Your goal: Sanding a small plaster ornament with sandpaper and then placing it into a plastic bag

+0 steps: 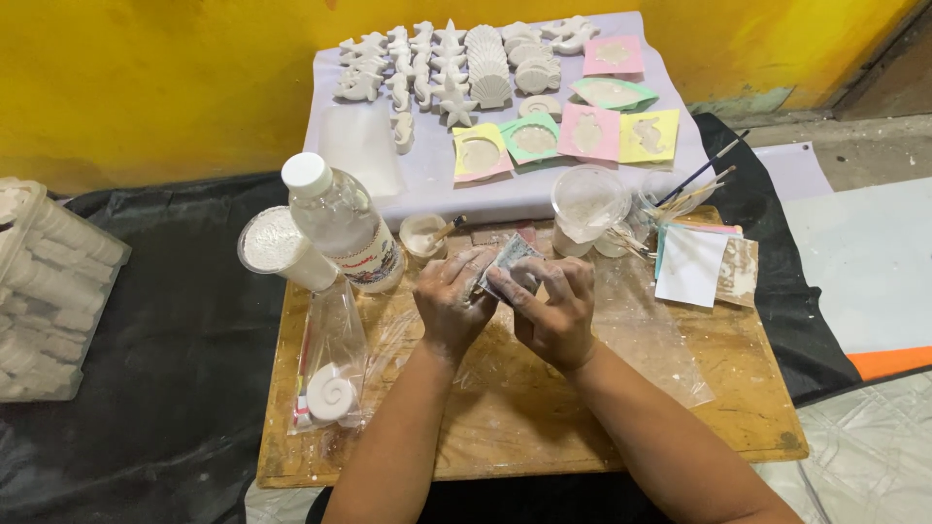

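Head view | left hand (452,296), right hand (555,311) both clasp one sandpaper piece (511,262) | one bottle (342,225)

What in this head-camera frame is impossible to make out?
- Small flat piece gripped by left hand and right hand: fingers cover most of it, so its kind is unclear.
- Ribbed plastic container: cut off by the left edge.
- Clear cup: contents blurred behind cloudy walls.

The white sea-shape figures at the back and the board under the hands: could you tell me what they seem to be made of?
The white sea-shape figures look like cast plaster: matte, chalky, uniformly white. The board looks like bare wood or plywood, tan with visible grain, dusted and stained white.
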